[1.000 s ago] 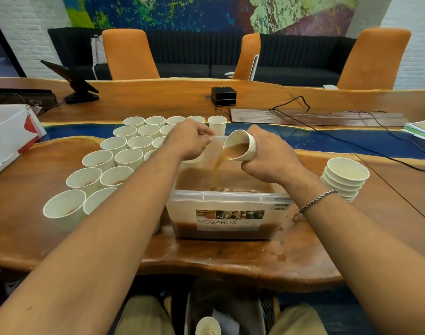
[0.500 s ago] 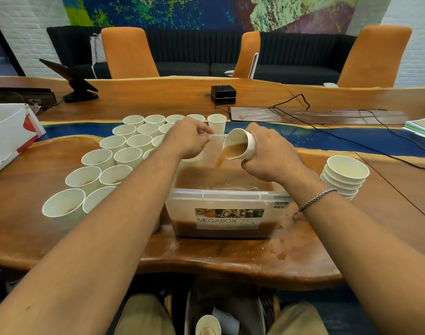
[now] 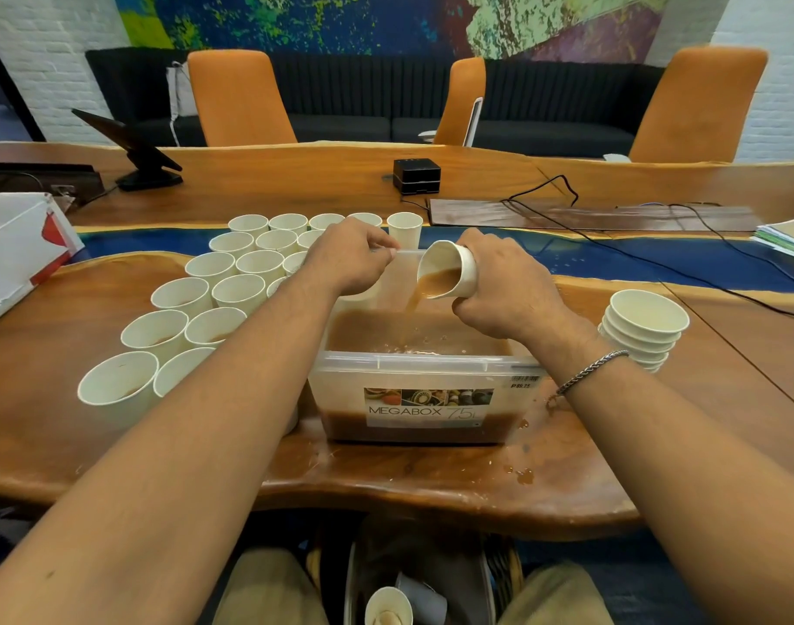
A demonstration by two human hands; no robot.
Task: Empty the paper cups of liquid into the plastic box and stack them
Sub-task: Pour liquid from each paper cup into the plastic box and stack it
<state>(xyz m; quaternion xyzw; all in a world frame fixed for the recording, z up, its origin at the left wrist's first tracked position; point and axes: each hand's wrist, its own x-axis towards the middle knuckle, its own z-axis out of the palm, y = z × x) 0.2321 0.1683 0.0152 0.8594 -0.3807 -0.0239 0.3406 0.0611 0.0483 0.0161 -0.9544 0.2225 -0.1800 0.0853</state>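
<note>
A clear plastic box (image 3: pixel 424 365) labelled MEGABOX stands at the table's middle, partly filled with brown liquid. My right hand (image 3: pixel 505 286) grips a white paper cup (image 3: pixel 449 269) tilted over the box, and brown liquid streams from it into the box. My left hand (image 3: pixel 347 257) pinches the box's far rim. Left of the box, several upright paper cups (image 3: pixel 183 297) stand in rows, some with brown liquid inside. Right of the box sits a stack of empty cups (image 3: pixel 643 329).
Brown spills (image 3: pixel 521 473) wet the wooden table (image 3: pixel 47 439) near its front edge. A white cardboard box (image 3: pixel 16 250) lies at the far left, cables (image 3: pixel 656 259) and papers (image 3: pixel 787 239) at the right. A black device (image 3: pixel 416 175) sits behind. A bin with cups (image 3: pixel 388 606) stands under the table.
The cup in my right hand has tilted a little further and the pouring continues. My left hand stays on the box's rim.
</note>
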